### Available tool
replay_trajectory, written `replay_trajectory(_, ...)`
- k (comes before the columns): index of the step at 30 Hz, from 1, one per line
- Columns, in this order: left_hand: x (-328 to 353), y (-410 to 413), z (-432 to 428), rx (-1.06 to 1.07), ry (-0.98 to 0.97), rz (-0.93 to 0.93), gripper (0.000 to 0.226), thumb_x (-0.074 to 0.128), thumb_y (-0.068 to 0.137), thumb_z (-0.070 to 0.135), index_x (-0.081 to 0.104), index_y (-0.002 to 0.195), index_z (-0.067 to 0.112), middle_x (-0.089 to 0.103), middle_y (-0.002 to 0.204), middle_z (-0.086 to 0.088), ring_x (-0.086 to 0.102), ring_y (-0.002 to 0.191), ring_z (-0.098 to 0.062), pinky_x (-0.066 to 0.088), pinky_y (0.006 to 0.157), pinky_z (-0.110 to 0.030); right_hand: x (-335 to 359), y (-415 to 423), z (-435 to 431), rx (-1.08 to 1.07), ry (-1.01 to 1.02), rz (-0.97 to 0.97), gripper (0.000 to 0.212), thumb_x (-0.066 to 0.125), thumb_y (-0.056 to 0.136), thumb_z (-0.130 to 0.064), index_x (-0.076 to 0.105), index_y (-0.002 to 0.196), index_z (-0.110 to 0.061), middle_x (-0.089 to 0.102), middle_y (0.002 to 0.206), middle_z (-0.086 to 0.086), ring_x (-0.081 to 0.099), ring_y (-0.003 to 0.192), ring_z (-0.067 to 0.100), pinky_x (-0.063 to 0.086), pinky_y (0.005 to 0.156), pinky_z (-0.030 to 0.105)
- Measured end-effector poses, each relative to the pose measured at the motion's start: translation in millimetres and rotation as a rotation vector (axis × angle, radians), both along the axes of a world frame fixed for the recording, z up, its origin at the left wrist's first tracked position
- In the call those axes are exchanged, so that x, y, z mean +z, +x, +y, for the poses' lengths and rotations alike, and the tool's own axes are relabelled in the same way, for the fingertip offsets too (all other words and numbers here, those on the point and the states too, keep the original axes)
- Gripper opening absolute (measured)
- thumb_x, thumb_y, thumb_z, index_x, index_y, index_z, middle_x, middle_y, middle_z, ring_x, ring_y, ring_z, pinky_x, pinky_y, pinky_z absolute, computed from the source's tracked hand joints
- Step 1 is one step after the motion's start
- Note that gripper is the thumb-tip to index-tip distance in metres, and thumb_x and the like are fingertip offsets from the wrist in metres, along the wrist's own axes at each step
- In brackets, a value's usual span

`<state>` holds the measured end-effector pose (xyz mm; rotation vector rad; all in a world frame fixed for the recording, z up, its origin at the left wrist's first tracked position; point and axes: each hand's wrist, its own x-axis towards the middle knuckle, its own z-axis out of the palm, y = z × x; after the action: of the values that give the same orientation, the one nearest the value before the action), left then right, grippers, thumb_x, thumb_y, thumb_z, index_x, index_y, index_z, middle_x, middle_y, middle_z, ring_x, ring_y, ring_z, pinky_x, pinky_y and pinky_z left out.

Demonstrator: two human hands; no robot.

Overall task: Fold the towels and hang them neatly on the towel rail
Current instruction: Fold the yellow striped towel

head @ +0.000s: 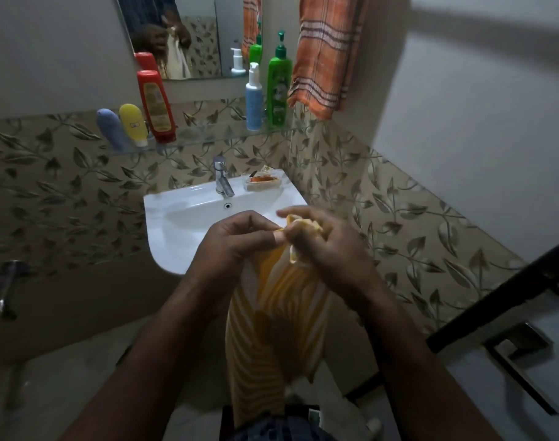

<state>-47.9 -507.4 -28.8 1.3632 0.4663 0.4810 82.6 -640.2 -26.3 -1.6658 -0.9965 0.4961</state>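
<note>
A yellow-and-white striped towel [278,316] hangs straight down in front of me, over the front of the white sink [182,230]. My left hand [237,240] and my right hand [322,240] meet at its top edge, both pinching the bunched cloth. An orange checked towel [326,55] hangs high on the wall at the upper right, above the glass shelf. What that towel hangs from lies outside the frame.
A glass shelf [208,135] holds several bottles, among them a red one [155,106] and a green pump bottle [279,87]. A mirror [189,36] sits above it. A tap [222,179] and soap dish [262,183] are on the sink. A dark door with a handle [520,358] stands at right.
</note>
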Motion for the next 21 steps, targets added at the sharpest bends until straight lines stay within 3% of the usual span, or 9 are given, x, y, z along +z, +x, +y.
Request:
replay_trajectory(3, -3.2, 0.5, 0.0, 0.006, 0.048, -0.013, 0.011, 0.086, 0.077, 0.029, 0.080, 0.079, 0.020, 0.076, 0.094, -0.013, 0.072, 0.097, -0.035, 0.056, 0.089, -0.051, -8.8, -3.1, 5.5, 0.018, -0.038, -0.226, 0.033, 0.083, 0.082, -0.053, 0.071, 0.085, -0.022, 0.068, 0.074, -0.002, 0.065, 0.068, 0.017, 0.053, 0.059, 0.040)
replay_trajectory(5, -5.0, -1.4, 4.2, 0.004, 0.074, -0.013, 0.018, 0.086, 0.075, 0.039, 0.080, 0.082, 0.023, 0.077, 0.100, -0.013, 0.071, 0.105, -0.038, 0.056, 0.096, -0.056, -10.6, 0.4, 4.4, -0.014, 0.035, -0.213, 0.034, 0.083, 0.084, -0.049, 0.068, 0.078, -0.018, 0.065, 0.069, 0.003, 0.061, 0.064, 0.022, 0.049, 0.056, 0.042)
replay_trajectory(8, -9.3, -5.1, 9.2, -0.029, 0.118, 0.035, 0.021, 0.085, 0.078, 0.044, 0.079, 0.085, 0.024, 0.077, 0.101, -0.009, 0.071, 0.107, -0.035, 0.056, 0.095, -0.054, -11.5, 4.0, -0.7, -0.025, 0.117, -0.177, 0.024, 0.078, 0.091, -0.038, 0.075, 0.085, -0.015, 0.069, 0.073, -0.005, 0.064, 0.067, 0.009, 0.050, 0.059, 0.030)
replay_trajectory(11, -21.3, -7.1, 8.3, -0.136, 0.108, 0.136, 0.035, 0.082, 0.083, 0.051, 0.076, 0.087, 0.017, 0.075, 0.094, -0.011, 0.073, 0.094, -0.032, 0.057, 0.083, -0.047, -15.4, 7.6, -1.8, -0.095, 0.183, -0.190, 0.013, 0.076, 0.095, -0.026, 0.076, 0.090, -0.014, 0.070, 0.081, -0.008, 0.066, 0.075, 0.010, 0.050, 0.067, 0.023)
replay_trajectory(14, -37.6, -12.7, 10.7, -0.138, -0.042, 0.121, 0.038, 0.084, 0.079, 0.046, 0.074, 0.088, 0.011, 0.067, 0.086, -0.016, 0.062, 0.082, -0.036, 0.049, 0.076, -0.041, -16.6, 16.4, -6.8, -0.239, 0.298, -0.194, 0.009, 0.073, 0.095, -0.026, 0.073, 0.091, -0.018, 0.067, 0.092, 0.001, 0.063, 0.084, 0.005, 0.048, 0.076, 0.017)
replay_trajectory(16, -40.5, -16.5, 15.2, -0.069, -0.136, 0.077, 0.020, 0.085, 0.083, 0.031, 0.080, 0.089, 0.013, 0.070, 0.088, -0.012, 0.065, 0.084, -0.032, 0.052, 0.074, -0.035, -15.9, 25.2, -13.4, -0.281, 0.335, -0.160, 0.007, 0.070, 0.098, -0.026, 0.072, 0.093, -0.021, 0.070, 0.102, 0.005, 0.066, 0.095, 0.006, 0.051, 0.083, 0.018)
replay_trajectory(18, -38.7, -17.7, 18.6, 0.007, -0.090, 0.046, 0.010, 0.078, 0.082, 0.029, 0.083, 0.087, 0.021, 0.075, 0.090, -0.002, 0.072, 0.085, -0.018, 0.055, 0.074, -0.031, -19.4, 28.7, -17.1, -0.209, 0.266, -0.075, 0.008, 0.066, 0.102, -0.025, 0.072, 0.096, -0.022, 0.074, 0.110, -0.001, 0.070, 0.103, 0.012, 0.056, 0.086, 0.028)
replay_trajectory(21, -35.5, -15.2, 17.9, 0.072, 0.054, 0.024, 0.009, 0.076, 0.082, 0.032, 0.084, 0.086, 0.028, 0.078, 0.095, 0.001, 0.074, 0.092, -0.014, 0.054, 0.082, -0.035, -31.3, 18.5, -14.8, -0.196, 0.175, -0.033, 0.005, 0.067, 0.102, -0.018, 0.071, 0.101, -0.021, 0.074, 0.097, -0.005, 0.070, 0.085, 0.014, 0.058, 0.074, 0.030)
